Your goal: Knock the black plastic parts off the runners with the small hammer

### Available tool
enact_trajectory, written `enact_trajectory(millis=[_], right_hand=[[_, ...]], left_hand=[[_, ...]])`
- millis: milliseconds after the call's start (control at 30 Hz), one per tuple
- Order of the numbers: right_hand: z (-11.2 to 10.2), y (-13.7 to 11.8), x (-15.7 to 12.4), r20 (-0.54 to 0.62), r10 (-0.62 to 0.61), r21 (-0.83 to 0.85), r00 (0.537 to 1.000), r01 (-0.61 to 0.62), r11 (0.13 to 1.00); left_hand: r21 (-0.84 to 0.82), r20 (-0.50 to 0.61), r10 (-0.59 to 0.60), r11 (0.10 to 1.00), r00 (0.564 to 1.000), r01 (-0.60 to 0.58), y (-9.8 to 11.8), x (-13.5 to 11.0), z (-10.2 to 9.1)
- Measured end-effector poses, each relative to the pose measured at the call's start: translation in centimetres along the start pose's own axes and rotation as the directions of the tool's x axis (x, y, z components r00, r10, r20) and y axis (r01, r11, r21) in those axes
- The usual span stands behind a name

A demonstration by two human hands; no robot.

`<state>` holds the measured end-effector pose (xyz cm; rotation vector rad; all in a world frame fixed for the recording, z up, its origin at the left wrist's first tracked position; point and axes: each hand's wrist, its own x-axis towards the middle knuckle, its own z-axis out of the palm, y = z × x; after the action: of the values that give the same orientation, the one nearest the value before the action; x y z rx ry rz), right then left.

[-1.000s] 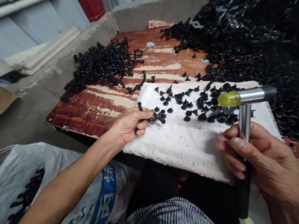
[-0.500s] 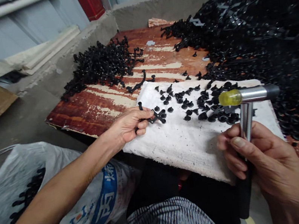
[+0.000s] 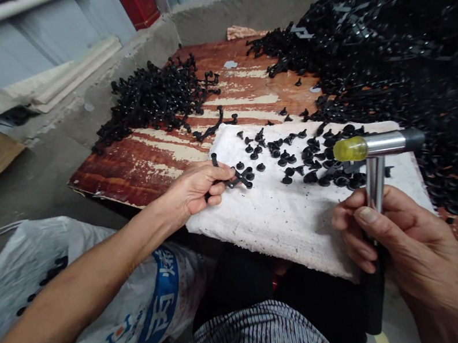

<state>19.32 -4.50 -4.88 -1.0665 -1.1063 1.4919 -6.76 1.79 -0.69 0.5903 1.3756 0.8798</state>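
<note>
Over the left edge of a white cloth pad [image 3: 259, 225], my left hand [image 3: 203, 186] is closed, pinching a black branched part with round knobs [image 3: 244, 177]. Part of that piece is hidden by the fingers. My right hand [image 3: 405, 230] wraps round the black handle of a mallet [image 3: 385, 143], held upright above the pad's right side. Its head has a yellow face on the left, a metal middle and a black face on the right. Several small black mushroom-shaped pieces [image 3: 285, 158] lie scattered on the pad between my hands.
A worn reddish-brown board [image 3: 156, 154] carries a heap of black knobbed parts [image 3: 151, 99] at the back left. A far larger black pile [image 3: 400, 37] rises on the right. At lower left stands a white woven sack [image 3: 89, 230] with black parts inside. A low concrete ledge [image 3: 263, 7] runs behind.
Hardly anything differs. The mallet has shifted very slightly left, and my left forearm now covers more of the black parts in the sack.
</note>
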Motion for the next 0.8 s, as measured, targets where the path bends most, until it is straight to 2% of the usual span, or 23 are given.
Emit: enact_trajectory(millis=[67, 167, 267, 333, 433, 533, 633, 800], right_hand=[[0.1, -0.1, 0.0, -0.018, 0.009, -0.059, 1.0, -0.01, 0.998], [0.5, -0.4, 0.2, -0.006, -0.001, -0.289, 1.0, -0.001, 0.957], [1.3, -0.8, 0.8, 0.109, -0.152, -0.569, 0.982, 0.187, 0.801], [1.9, -1.1, 1.6, 0.238, -0.265, -0.668, 0.934, 0.356, 0.654], [2.5, -1.3, 2.9, 0.395, -0.31, -0.718, 0.865, 0.501, 0.483], [2.8, -1.5, 3.9, 0.458, -0.292, -0.741, 0.839, 0.542, 0.395], [3.3, -2.1, 4.2, 0.471, -0.302, -0.743, 0.829, 0.557, 0.371], [4.2, -2.8, 3.8, 0.498, -0.361, -0.693, 0.788, 0.612, 0.381]], left_hand=[[0.046, -0.014, 0.004, 0.999, 1.0, -0.004, 0.4, 0.0, 0.1], [0.118, -0.037, -0.029, 0.992, 0.999, 0.034, 1.2, -0.1, 0.4], [0.156, -0.034, -0.051, 0.986, 0.998, 0.056, 1.8, -0.2, 0.8], [0.155, -0.028, -0.051, 0.986, 0.998, 0.055, 1.9, -0.2, 0.8], [0.153, -0.025, -0.057, 0.986, 0.998, 0.06, 1.9, -0.1, 0.6], [0.153, -0.011, -0.061, 0.986, 0.998, 0.062, 1.9, -0.1, 0.2], [0.137, -0.004, -0.062, 0.989, 0.998, 0.062, 1.8, 0.0, 0.1], [0.146, 0.001, -0.059, 0.988, 0.998, 0.058, 1.7, 0.1, 0.2]])
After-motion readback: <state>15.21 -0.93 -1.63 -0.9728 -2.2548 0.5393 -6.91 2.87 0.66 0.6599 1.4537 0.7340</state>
